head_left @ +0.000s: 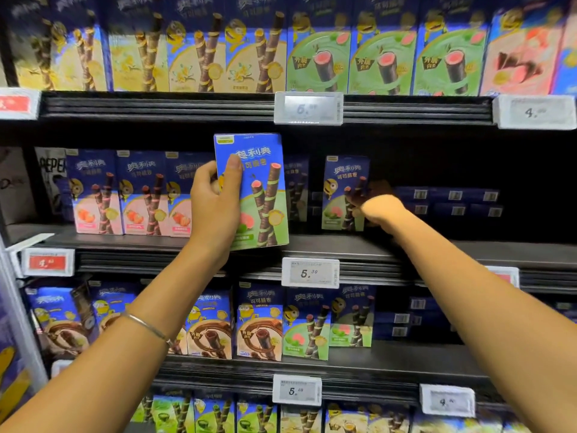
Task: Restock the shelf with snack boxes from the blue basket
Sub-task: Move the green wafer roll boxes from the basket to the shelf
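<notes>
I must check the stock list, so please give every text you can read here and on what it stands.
"奥利奥": snack box in the left hand.
"可可脆卷": green box on the shelf.
"5.39": middle price tag.
"5.69": lower price tag.
"5.": upper price tag, cents blurred.
"4.": upper right price tag, cents blurred.
"PEPE": dark pack far left, cut off.
Barcode labels: too blurred.
</notes>
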Demonstrator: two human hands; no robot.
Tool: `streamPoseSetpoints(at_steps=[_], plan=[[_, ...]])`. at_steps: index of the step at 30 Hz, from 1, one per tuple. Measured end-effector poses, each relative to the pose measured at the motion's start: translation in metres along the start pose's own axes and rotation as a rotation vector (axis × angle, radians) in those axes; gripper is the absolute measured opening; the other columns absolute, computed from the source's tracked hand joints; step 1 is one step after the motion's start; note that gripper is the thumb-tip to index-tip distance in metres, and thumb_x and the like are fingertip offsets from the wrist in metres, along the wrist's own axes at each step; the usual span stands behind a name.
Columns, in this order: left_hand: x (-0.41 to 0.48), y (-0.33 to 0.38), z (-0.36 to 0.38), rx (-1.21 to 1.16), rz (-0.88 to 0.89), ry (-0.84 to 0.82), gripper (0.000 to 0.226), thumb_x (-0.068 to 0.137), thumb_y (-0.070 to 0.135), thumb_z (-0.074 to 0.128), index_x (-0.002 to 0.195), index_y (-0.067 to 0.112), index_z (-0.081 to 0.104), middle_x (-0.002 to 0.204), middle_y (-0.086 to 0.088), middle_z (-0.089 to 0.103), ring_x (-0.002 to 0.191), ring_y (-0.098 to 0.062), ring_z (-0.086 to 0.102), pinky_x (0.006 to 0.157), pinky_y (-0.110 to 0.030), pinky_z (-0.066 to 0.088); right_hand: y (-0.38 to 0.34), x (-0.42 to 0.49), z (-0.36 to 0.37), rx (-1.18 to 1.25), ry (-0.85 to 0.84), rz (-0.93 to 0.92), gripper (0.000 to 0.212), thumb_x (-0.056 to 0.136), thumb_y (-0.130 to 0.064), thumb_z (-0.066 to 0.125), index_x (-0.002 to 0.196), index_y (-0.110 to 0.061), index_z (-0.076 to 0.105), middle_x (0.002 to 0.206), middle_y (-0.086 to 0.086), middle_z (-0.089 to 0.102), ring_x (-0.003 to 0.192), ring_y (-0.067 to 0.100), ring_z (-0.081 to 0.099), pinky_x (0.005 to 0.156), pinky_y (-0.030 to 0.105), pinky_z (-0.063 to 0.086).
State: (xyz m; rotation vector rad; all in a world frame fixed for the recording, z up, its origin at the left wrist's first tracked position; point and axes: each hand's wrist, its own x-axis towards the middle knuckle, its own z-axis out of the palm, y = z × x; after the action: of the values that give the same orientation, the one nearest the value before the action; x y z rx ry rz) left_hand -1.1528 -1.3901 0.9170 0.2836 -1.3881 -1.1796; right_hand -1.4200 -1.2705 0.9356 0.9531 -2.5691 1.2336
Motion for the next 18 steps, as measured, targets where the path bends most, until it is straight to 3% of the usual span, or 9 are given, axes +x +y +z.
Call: streamPoseSetpoints(at_steps=[8,18], plan=[[-0.007,0.003,0.007,-0.027,-0.044,-0.063,0.043,0.107,0.042,0.055,0.129,0.005,0.051,0.083,0.013,0.08,0.076,-0.006,0.077,0.059,-0.018,0.057,-0.002,0.027,0.023,-0.084,0.067,0.034,0.052,0.097,-0.052,0.056,0.128,-0.012,0.065,0.131,0.019,0.064,0.118,0.04,0.061,0.087,0.037,0.048],[-0.009,0.003,0.009,-0.014,-0.068,-0.062,0.042,0.107,0.042,0.055,0.128,0.005,0.053,0.081,0.015,0.079,0.076,-0.004,0.077,0.06,-0.018,0.057,-0.004,0.037,0.033,-0.181,0.024,-0.034,0.052,0.103,-0.05,0.044,0.128,-0.009,0.063,0.127,0.02,0.065,0.116,0.041,0.061,0.098,0.044,0.048]])
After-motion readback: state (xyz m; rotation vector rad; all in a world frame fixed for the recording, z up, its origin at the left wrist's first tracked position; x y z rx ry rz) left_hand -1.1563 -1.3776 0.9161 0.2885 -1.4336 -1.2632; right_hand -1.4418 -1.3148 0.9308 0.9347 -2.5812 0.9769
